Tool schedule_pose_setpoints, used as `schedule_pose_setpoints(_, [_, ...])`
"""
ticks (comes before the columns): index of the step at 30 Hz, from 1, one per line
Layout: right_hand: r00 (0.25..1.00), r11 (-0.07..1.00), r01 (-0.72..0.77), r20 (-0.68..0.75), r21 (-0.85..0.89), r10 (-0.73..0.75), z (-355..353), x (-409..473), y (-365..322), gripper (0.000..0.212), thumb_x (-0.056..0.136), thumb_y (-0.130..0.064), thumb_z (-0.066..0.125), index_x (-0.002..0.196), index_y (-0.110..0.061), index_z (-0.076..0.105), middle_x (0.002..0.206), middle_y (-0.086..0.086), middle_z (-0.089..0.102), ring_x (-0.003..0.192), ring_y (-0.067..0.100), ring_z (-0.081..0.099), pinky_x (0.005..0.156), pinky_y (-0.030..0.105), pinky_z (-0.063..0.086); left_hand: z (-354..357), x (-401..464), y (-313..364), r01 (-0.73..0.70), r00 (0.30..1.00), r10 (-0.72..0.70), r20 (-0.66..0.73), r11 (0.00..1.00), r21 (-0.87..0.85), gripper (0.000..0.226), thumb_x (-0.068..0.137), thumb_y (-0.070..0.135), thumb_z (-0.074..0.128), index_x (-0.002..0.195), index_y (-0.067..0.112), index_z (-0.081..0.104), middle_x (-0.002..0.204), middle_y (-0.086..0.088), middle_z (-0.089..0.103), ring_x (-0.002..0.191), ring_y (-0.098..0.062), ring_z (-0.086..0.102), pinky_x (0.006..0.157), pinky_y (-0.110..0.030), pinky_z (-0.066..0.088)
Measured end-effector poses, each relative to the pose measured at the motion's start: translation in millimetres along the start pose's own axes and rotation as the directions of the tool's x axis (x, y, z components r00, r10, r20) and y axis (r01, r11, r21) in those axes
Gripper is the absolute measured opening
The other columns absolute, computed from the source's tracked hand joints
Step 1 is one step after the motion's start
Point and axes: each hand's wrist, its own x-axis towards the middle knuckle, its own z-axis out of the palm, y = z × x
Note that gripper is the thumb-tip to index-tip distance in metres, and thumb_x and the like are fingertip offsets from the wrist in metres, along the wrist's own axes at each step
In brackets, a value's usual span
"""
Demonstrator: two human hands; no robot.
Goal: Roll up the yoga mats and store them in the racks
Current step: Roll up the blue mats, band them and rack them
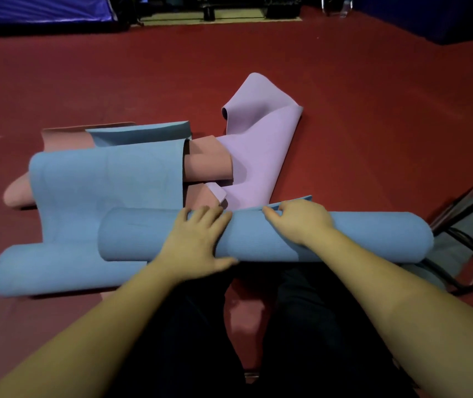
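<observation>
Your left hand presses flat, fingers spread, on the rolled blue mat lying across your lap on the red floor, your right hand curls over its loose far edge, with the pink mat and lilac mat crumpled just beyond it.

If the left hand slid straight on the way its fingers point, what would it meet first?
Past the rolled blue mat it rests on, the left hand would likely meet the pink mat first; depth is unclear.

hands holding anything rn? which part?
Both on the rolled blue mat: left hand lies flat on its middle, right hand pinches the loose outer edge on top.
</observation>
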Motion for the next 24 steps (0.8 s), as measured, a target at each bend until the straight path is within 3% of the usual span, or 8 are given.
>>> schedule_pose_setpoints(3, [0.999,1.000,0.008,0.037,0.011,-0.009,-4,8,-3,0.071,0.094,-0.066,0.024,0.111,-0.014,0.069,0.112,0.013,0.067,0.101,0.033,0.061,0.076,0.037,0.043,15,-10,16,0.056,0.997,-0.064,0.046,0.985,0.165,0.117,0.050,0.075,0.075,0.142,0.012,0.039,0.140,-0.016,0.049,0.126,-0.041,0.047,0.101,-0.065,0.032])
schedule_pose_setpoints(5, [0.999,1.000,0.014,0.044,0.009,-0.014,-9,8,-5,0.071,0.095,-0.065,0.023,0.111,-0.014,0.070,0.112,0.013,0.067,0.101,0.033,0.061,0.074,0.036,0.042,13,-8,19,0.097,0.993,-0.108,0.046,0.976,0.193,0.118,0.047,0.063,0.084,0.142,0.013,0.035,0.138,-0.020,0.049,0.125,-0.043,0.047,0.100,-0.067,0.033])
schedule_pose_setpoints(10, [0.999,1.000,0.029,0.040,-0.001,-0.029,-29,8,-6,0.070,0.095,-0.064,0.024,0.113,-0.015,0.069,0.117,0.014,0.066,0.104,0.032,0.060,0.074,0.034,0.039,-1,0,16,0.102,0.995,-0.100,-0.020,0.978,0.182,0.107,0.051,0.057,0.081,0.139,0.013,0.039,0.129,-0.019,0.053,0.116,-0.039,0.050,0.096,-0.064,0.038])
schedule_pose_setpoints(14, [0.993,0.999,0.041,0.112,0.007,-0.042,-50,7,-5,0.072,0.095,-0.065,0.023,0.121,-0.012,0.066,0.128,0.016,0.062,0.112,0.032,0.058,0.079,0.035,0.038,-27,0,11,0.065,0.996,-0.053,-0.075,0.984,0.164,0.105,0.052,0.064,0.074,0.140,0.016,0.040,0.129,-0.013,0.054,0.110,-0.035,0.053,0.095,-0.059,0.040])
schedule_pose_setpoints(19, [0.959,0.998,0.037,0.280,0.053,-0.051,-82,-2,-10,0.071,0.100,-0.061,0.026,0.136,-0.008,0.056,0.148,0.016,0.047,0.130,0.030,0.048,0.099,0.036,0.035,-69,-7,12,0.019,0.999,-0.023,0.031,0.992,0.125,0.107,0.058,0.078,0.059,0.147,0.024,0.032,0.138,-0.002,0.050,0.118,-0.029,0.049,0.099,-0.047,0.037])
schedule_pose_setpoints(24, [0.891,0.996,0.031,0.450,0.086,-0.067,-77,-1,-17,0.064,0.099,-0.059,0.032,0.141,-0.014,0.052,0.153,0.010,0.042,0.134,0.024,0.045,0.105,0.034,0.031,-78,-12,14,0.042,0.972,-0.044,0.231,0.999,0.011,0.108,0.057,0.078,0.068,0.148,0.033,0.028,0.139,0.007,0.048,0.123,-0.022,0.045,0.101,-0.042,0.039])
